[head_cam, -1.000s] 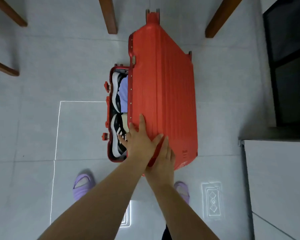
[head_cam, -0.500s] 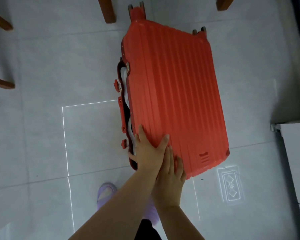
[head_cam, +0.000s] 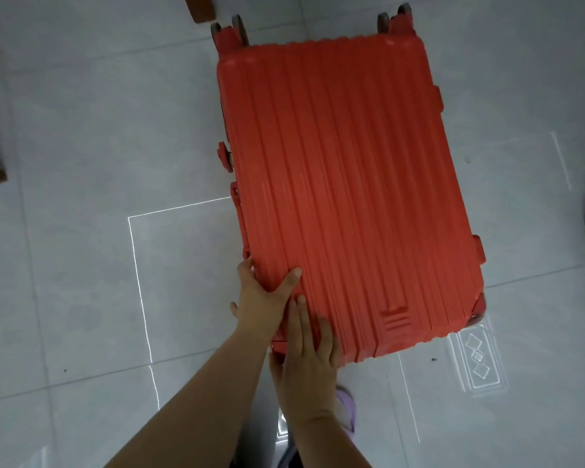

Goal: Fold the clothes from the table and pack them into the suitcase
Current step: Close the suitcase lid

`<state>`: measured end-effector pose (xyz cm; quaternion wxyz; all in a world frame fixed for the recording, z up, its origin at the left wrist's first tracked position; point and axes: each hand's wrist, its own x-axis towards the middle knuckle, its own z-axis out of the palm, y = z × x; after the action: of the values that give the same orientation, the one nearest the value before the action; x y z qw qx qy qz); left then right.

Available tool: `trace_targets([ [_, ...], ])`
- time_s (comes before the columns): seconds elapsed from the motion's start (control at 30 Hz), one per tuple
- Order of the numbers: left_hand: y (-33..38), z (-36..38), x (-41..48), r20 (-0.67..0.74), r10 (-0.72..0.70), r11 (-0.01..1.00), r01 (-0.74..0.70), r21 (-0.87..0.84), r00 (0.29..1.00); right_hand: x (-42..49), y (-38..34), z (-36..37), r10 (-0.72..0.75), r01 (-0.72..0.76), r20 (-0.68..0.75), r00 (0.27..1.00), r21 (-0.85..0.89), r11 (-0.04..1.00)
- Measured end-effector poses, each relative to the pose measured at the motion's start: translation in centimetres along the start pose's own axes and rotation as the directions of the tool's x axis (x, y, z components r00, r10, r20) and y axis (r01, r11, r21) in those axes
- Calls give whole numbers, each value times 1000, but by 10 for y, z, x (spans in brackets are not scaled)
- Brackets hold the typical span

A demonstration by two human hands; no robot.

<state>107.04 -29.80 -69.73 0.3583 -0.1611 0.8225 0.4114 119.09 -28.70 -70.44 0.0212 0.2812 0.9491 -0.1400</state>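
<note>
Suitcase (head_cam: 345, 184), red, hard-shelled, ribbed lengthwise: lying flat on the tiled floor (head_cam: 81, 130), lid down over the base, wheels (head_cam: 230, 32) pointing away from the person, side latches (head_cam: 225, 157) showing along its left edge. No clothes are showing at the seam from this angle, and it cannot be told whether the latches are fastened. Left hand (head_cam: 262, 295): gripping the left edge near the close corner, thumb lying on the lid and fingers going over the side, probably steadying the shell and drawing the two halves together. Right hand (head_cam: 309, 359): lying flat with straight fingers on the lid at the same corner, just beside the left hand, thumb dropping past the near edge. It is grasping nothing and appears to be pressing the lid down so that the seam is meeting over whatever is packed inside. Both hands are sitting at the corner nearest the person, with the bulk of the suitcase stretching away ahead and to the right of them. Judgement: packing is looking finished and the closing step is in hand; fastening the latches is likely coming next. Surroundings: a lilac slipper (head_cam: 347, 407) showing beside the right wrist, a wooden furniture leg (head_cam: 201, 6) at the top edge, a diamond-patterned mark (head_cam: 478, 359) on the floor beside the near right corner of the suitcase.
</note>
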Motion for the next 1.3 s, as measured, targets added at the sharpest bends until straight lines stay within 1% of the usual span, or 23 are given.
trace_targets([
  [0.07,-9,-3,14,-27,23,990,-19,140,999,1,0,9,-23,23,-10,1000,10,1000],
  [0.17,-15,-11,29,-37,82,931,-63,361,996,1,3,20,-72,73,26,997,-15,997],
  [0.27,-9,-16,28,-23,137,866,-109,487,990,-2,5,24,-86,93,101,991,-69,993],
  [0.33,1,-21,27,-7,256,803,-208,559,967,-2,3,21,-79,94,152,985,-96,991],
  [0.37,8,-24,27,47,337,725,-291,624,940,0,1,18,-70,88,178,982,-96,991],
  [0.4,15,-28,30,139,390,612,-369,700,910,2,-1,14,-63,82,203,977,-87,993],
  [0.43,22,-32,32,239,389,492,-420,762,890,5,-2,10,-53,71,234,971,-69,995],
  [0.47,28,-35,35,315,349,395,-444,804,883,8,-3,6,-43,58,263,964,-48,997],
  [0.5,34,-38,36,359,298,326,-448,833,884,12,-4,1,-30,41,298,954,-30,999],
  [0.6,50,-43,33,399,193,180,-432,884,896,21,-8,-7,1,-7,374,927,15,1000],
  [0.7,59,-40,29,377,140,109,-392,913,916,24,-11,-10,8,-11,432,902,4,1000],
  [0.83,63,-36,28,357,90,88,-364,927,930,27,-15,-12,144,-151,442,885,-19,988],
  [0.9,68,-38,28,377,61,66,-380,922,924,28,-21,-18,186,-194,495,849,-36,980],
  [0.97,78,-45,30,425,55,-22,-425,905,903,30,-30,-26,186,-198,586,789,-44,979],
  [1.0,85,-50,33,473,57,-94,-467,879,879,31,-35,-27,212,-220,626,751,-65,973],
  [1.07,98,-63,43,591,58,-261,-559,787,805,37,-52,-32,314,-334,626,714,-89,938],
  [1.1,106,-70,50,656,52,-355,-600,717,753,46,-61,-40,374,-379,618,692,-130,916],
  [1.13,115,-77,57,713,27,-448,-629,635,701,53,-69,-47,424,-438,636,645,-147,887],
  [1.17,124,-83,65,761,-6,-521,-652,551,648,60,-76,-48,454,-471,632,628,-155,868],
  [1.2,132,-88,72,798,-41,-578,-666,472,601,61,-80,-46,476,-487,634,610,-175,856],
  [1.23,138,-92,79,827,-73,-627,-671,396,557,63,-85,-49,482,-506,698,530,-196,840],
  [1.27,142,-95,83,850,-94,-667,-667,333,518,62,-87,-48,499,-533,713,494,-205,821],
  [1.3,143,-97,86,867,-105,-687,-666,290,486,60,-88,-46,522,-567,692,498,-196,800],
])
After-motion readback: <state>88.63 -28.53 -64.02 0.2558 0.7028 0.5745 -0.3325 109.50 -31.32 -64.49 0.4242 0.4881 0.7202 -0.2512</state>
